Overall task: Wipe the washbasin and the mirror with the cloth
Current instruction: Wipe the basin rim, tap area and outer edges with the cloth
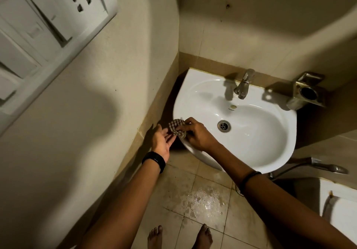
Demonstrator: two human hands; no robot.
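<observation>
Small brown-and-white checked cloth (176, 126): bunched into a loose wad, sitting at the left front rim of the white ceramic wall-hung washbasin (274, 152), partly over the edge. Your right hand (195, 136) holds it; thumb and fingers curl in and pinch the crumpled fabric from the basin side. Your left hand (161, 140) lies just beside the cloth, outside the rim, palm up, fingers spread and loose; fingertips touch or nearly touch the cloth's underside, contact not resolvable. It grips nothing.

Step in hand, as a judgement: you are on the washbasin part of the task, either gathering the cloth into a usable pad or working the rim at that one spot. The bowl around the round metal drain (224, 126) shows glossy, no clear sign either way of wiping done. No mirror in view, so that half looks not yet begun.

Next move calls for: a firmer pad in your right hand, flat face down, then strokes along the rim and into the bowl, working around the chrome pillar tap (243, 83) at the back. Keep your left hand clear or braced on the rim.

Outward: square metal wall-mounted holder (307, 92) to the right of the basin; wet patch (206, 200) on the beige tiled floor below, near your bare feet — slip risk.
</observation>
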